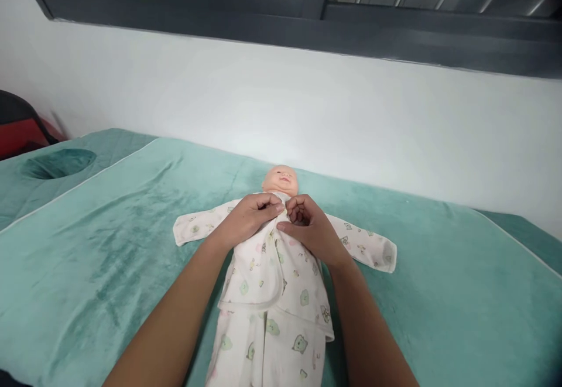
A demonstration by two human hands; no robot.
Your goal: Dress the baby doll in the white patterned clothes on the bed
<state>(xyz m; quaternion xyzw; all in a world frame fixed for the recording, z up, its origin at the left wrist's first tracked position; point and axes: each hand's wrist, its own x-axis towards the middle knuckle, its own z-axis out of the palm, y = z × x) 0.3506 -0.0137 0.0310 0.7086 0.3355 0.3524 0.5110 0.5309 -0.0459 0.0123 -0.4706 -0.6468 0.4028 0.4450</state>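
A baby doll (281, 179) lies on its back, head toward the wall, dressed in a white printed baby jacket (252, 273) and matching pants (290, 355). The jacket's sleeves stretch out to both sides, and its front panels overlap over the chest. At the neckline, my left hand (254, 214) pinches the jacket's edge between thumb and fingers. Close beside it, my right hand (309, 223) has curled fingers and its thumb on the jacket front just below the collar. Whatever fastening lies between the fingertips is too small to make out.
A teal plush cover (123, 270) spreads under the doll, with a face hole (59, 163) at the left. Behind stands a white wall (281, 106) below a dark window frame (263, 12). A red and black object (21, 126) sits at the left edge.
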